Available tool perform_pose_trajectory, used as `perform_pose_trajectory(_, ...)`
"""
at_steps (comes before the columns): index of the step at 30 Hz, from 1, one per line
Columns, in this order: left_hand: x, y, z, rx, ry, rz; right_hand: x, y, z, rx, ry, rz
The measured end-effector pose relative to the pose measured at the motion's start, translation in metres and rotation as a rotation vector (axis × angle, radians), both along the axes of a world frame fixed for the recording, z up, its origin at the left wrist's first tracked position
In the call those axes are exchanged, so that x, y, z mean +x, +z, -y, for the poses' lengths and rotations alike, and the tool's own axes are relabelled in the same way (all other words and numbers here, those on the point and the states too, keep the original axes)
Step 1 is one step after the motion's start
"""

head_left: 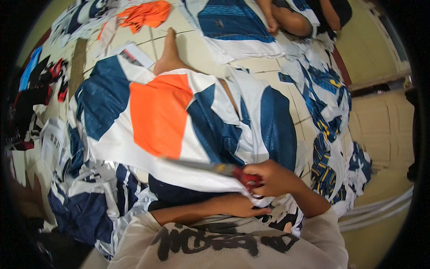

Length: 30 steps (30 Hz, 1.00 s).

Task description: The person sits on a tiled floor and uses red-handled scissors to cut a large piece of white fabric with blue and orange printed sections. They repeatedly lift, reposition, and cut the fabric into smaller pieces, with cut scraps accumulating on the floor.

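Note:
My right hand [273,178] is closed around the red handles of a pair of scissors [215,167]. Their long blades, slightly blurred, point left and lie over the white lower border of a large printed fabric sheet [161,116] with orange, dark blue and white areas. My left forearm crosses in front of my body, and my left hand [242,206] is closed at the sheet's near edge, below the scissors. White cloth runs into its fingers, which are partly hidden. The sheet is spread over my lap and legs, and a bare foot [169,54] shows beyond it.
Cut blue and white scraps [329,103] lie heaped at the right. Navy and white fabric [85,206] is piled at the left. An orange piece [143,15] and a blue panel [233,27] lie farther off on the tiles. Another person's hand [272,24] rests beside that panel.

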<state>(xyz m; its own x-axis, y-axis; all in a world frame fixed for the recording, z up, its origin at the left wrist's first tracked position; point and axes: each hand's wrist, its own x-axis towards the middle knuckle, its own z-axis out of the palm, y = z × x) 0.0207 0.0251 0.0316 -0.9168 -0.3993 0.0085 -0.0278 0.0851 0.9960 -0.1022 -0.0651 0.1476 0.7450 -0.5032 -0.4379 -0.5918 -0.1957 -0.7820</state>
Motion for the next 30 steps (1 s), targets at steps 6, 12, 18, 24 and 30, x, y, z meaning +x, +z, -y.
perform_pose_trajectory(6,0.154,-0.035,0.055,0.401,0.977,0.098,-0.122,0.067,0.000,-0.568,-0.852,0.231)
perform_pose_trajectory(12,0.344,-0.026,0.068,-0.176,2.266,-0.792,-0.273,0.147,0.033,-0.922,-0.847,0.551)
perform_pose_trajectory(18,0.444,0.055,-0.004,-0.341,2.513,-0.096,-0.358,0.162,0.078,-1.040,-1.399,0.587)
perform_pose_trajectory(24,0.300,0.078,0.023,-0.447,1.782,0.383,-0.260,0.101,0.129,-0.827,-1.096,0.502)
perform_pose_trajectory(30,0.112,0.059,0.005,-0.591,0.764,0.595,-0.148,0.096,0.106,-0.883,-0.940,0.390)
